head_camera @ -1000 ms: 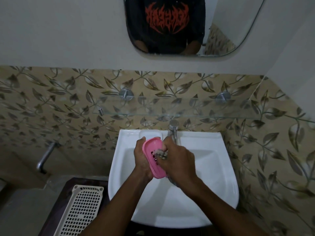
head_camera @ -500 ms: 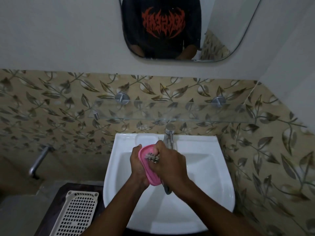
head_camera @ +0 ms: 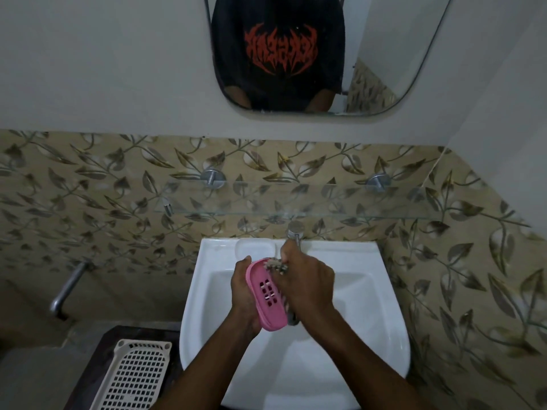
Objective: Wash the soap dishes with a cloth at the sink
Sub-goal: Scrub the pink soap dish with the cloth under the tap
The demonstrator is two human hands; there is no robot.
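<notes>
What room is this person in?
Most likely a bathroom: a white ceramic washbasin with a metal tap, a rounded wall mirror above it, and a clear glass shelf on leaf-patterned tiles.

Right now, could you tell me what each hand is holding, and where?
Left hand grips the pink soap dish along its left edge; right hand presses a bunched cloth against its top end.

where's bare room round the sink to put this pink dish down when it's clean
Free: the glass shelf above the tap, the sink rim's soap recess left of the tap, and the white slotted tray at lower left. Crowded: mid-basin, where the left hand holds the pink soap dish and the right hand scrubs with the cloth.
</notes>
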